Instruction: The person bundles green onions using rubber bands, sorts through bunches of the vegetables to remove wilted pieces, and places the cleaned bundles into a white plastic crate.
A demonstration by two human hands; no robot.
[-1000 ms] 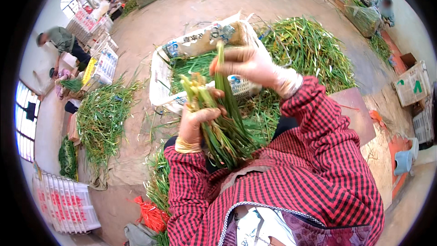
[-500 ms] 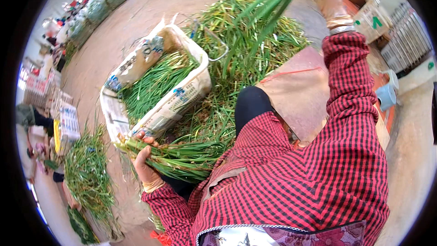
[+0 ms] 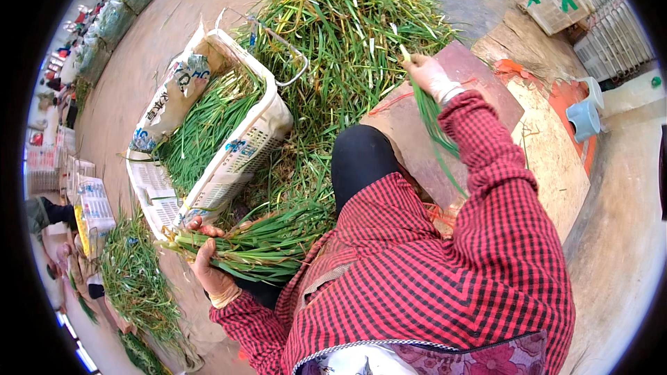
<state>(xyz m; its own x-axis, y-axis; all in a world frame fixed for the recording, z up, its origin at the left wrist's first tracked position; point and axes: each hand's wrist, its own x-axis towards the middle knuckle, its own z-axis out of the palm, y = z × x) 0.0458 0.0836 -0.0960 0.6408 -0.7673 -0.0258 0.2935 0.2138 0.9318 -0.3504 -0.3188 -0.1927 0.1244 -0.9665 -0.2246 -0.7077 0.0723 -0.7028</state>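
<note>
Watching remotely, I had the left hand [image 3: 210, 274] curled around a leafy green bundle [image 3: 267, 244], its pale ends just beside the near corner of the white basket [image 3: 240, 167]. The right hand [image 3: 432, 80] pinched a few stalks [image 3: 428, 117] near their pale end, at the far-left edge of the pinkish board [image 3: 403, 128], leaves trailing down. I judged that a light left grip and evened pale ends suited such soft leaves best.
</note>
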